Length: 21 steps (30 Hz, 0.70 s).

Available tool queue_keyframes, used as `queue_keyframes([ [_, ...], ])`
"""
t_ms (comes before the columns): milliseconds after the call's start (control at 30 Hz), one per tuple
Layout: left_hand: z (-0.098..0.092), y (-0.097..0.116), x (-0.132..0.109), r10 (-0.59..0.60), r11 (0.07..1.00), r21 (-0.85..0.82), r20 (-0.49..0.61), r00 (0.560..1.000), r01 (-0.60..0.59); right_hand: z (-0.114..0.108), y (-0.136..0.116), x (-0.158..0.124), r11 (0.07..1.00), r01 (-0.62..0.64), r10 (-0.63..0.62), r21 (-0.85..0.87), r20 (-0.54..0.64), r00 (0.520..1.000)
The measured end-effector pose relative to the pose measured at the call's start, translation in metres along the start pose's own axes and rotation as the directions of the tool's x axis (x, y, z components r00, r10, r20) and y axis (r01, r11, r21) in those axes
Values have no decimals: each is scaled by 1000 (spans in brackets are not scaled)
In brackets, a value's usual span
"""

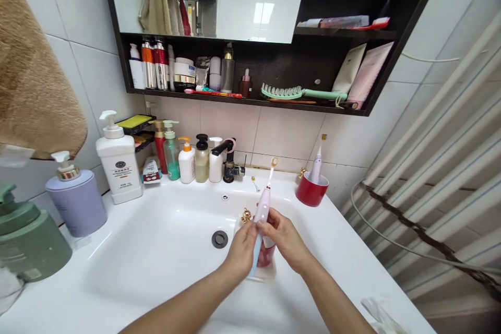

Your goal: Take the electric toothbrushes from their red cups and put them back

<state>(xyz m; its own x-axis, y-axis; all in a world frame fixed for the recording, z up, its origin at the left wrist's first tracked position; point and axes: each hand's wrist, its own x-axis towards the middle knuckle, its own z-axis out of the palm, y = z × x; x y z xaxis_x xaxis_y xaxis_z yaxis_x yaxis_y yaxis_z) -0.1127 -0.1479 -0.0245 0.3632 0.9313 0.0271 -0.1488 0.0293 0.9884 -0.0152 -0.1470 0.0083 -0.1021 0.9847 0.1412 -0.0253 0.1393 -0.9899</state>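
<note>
My left hand [242, 246] and my right hand [285, 237] are both closed around an electric toothbrush [263, 206] over the sink [156, 250]. The toothbrush has a pink-to-blue handle and stands nearly upright, bristles at the top. Beneath my hands, partly hidden by them, a red cup [266, 257] sits on a pale tray [268, 273] in the basin. A small gold bear figure [246, 215] shows just left of the toothbrush. A loose brush head [255, 184] lies on the sink's back rim.
At the back right, a red cup [312, 190] holds another electric toothbrush [317, 164]. The black faucet [229, 164] stands behind the basin. Several pump bottles [187, 164] line the left and back rim. A dark cabinet [250, 95] overhangs the sink; a radiator [450, 182] is at right.
</note>
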Motion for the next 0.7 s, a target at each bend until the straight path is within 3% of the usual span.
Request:
queue_keyframes([
  [133,-8,2,2,152,956,254,-5,988,-145,-8,0,4,998,29,-37,-55,-164,986],
  [233,-14,-8,3,286,798,558,-18,958,-228,-19,0,11,989,123,-144,-84,-341,929],
  [333,-17,-23,6,281,621,762,5,960,-186,-23,9,14,964,141,-217,-224,-361,907],
  [400,-17,-30,9,249,564,813,-1,968,-144,-21,19,16,930,108,-226,-352,-315,922],
  [533,-15,-34,13,193,560,817,32,981,-137,-17,41,16,805,38,-232,-592,-255,939],
  [700,-11,-27,18,277,529,822,69,958,-212,-22,47,21,735,9,-296,-678,-309,904],
])
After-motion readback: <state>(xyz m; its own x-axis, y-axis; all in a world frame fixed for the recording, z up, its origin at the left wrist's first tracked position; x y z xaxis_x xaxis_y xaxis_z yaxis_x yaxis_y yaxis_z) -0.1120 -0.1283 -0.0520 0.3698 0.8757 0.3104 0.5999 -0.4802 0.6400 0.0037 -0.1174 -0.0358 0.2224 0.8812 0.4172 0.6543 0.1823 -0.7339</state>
